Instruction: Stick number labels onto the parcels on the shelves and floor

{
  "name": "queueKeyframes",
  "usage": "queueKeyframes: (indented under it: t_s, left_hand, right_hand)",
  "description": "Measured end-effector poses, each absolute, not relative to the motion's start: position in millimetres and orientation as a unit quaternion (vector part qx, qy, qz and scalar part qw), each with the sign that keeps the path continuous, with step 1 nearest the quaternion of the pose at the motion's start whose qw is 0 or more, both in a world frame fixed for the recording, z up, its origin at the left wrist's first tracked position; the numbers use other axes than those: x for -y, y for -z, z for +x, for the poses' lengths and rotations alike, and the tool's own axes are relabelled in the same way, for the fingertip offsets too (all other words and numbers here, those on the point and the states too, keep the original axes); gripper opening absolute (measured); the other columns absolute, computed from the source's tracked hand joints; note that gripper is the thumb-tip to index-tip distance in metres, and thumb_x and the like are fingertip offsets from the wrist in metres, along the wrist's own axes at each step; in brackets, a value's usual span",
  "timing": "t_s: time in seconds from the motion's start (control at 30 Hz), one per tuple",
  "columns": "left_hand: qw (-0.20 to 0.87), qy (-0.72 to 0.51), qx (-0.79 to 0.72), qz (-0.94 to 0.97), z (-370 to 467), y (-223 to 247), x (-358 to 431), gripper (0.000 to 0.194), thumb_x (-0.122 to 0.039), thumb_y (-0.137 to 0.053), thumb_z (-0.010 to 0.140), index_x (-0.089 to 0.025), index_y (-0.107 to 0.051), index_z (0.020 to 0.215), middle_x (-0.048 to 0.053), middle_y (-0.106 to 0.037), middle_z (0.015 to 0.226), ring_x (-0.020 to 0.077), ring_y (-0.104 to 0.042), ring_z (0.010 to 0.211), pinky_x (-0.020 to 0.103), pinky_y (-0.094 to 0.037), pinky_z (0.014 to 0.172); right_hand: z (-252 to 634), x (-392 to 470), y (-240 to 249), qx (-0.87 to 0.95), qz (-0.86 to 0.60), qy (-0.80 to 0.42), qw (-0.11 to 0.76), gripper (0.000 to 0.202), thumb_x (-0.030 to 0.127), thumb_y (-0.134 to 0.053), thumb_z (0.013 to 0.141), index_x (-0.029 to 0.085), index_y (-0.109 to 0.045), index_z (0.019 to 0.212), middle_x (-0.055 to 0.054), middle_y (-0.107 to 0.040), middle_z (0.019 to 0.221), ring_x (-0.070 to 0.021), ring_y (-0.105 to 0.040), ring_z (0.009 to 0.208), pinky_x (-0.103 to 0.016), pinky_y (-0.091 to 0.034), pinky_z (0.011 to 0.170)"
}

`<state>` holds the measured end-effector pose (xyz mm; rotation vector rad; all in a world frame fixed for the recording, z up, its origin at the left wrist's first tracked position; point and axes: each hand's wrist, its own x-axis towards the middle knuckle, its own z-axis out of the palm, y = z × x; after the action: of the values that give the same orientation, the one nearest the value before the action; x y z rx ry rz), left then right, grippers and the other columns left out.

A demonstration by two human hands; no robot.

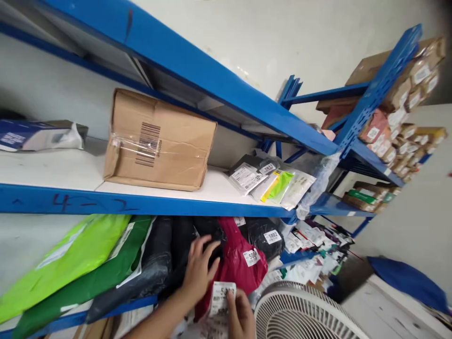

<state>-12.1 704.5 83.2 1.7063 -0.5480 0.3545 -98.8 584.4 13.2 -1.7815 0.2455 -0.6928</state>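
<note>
My left hand (199, 266), fingers spread, reaches over the black parcels (181, 242) on the lower shelf, beside a magenta parcel (243, 263) labelled with a number. Near the bottom edge my right hand (242, 313) pinches a strip of white printed labels (221, 299) between thumb and fingers, in front of the magenta parcel. A black parcel with a 5002 label (263, 238) lies to the right of the magenta one. Dark green (106, 270) and lime green (70, 263) parcels lie on the left.
A cardboard box (158, 141) and several small packets (278, 186) rest on the blue-edged shelf (141, 202) above my hands. A round white fan (303, 313) stands close at the lower right. Another rack (367, 108) behind holds stacked parcels.
</note>
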Motion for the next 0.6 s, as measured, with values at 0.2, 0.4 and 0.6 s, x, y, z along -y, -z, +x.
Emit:
queueKeyframes:
  t_s: [0.2,0.4,0.6]
  left_hand:
    - [0.502,-0.178,0.265,0.804,58.8,-102.7,-715.3,0.036,-0.002,-0.050,0.069,-0.021,-0.068,0.094,0.008,-0.057,0.108,0.0344,-0.057,0.104,0.052,-0.044,0.096]
    - [0.537,-0.182,0.267,0.780,60.2,-99.0,-738.6,0.035,-0.007,-0.042,0.073,-0.019,-0.065,0.096,0.003,-0.056,0.102,0.0201,-0.058,0.095,0.035,-0.046,0.094]
    - [0.455,-0.075,0.387,0.798,27.9,-86.1,-728.0,0.070,-0.002,-0.049,0.069,-0.034,-0.054,0.132,0.006,-0.051,0.143,0.0300,-0.040,0.136,0.058,-0.012,0.117]
  right_hand:
    - [-65.0,-593.0,-15.4,-0.005,-0.787,0.235,0.570,0.035,0.053,-0.059,0.083,0.019,-0.060,0.072,-0.014,-0.061,0.128,-0.0256,-0.060,0.113,-0.037,-0.046,0.099]
    - [-48.1,-594.5,4.9,-0.004,-0.759,0.226,0.610,0.039,0.057,-0.060,0.080,0.019,-0.056,0.070,-0.017,-0.042,0.147,-0.0275,-0.059,0.119,-0.041,-0.045,0.102]
    - [-63.2,-586.2,-29.6,0.003,-0.750,0.245,0.615,0.033,0.049,-0.061,0.082,0.017,-0.065,0.075,-0.006,-0.071,0.074,-0.0172,-0.065,0.069,-0.025,-0.053,0.065]
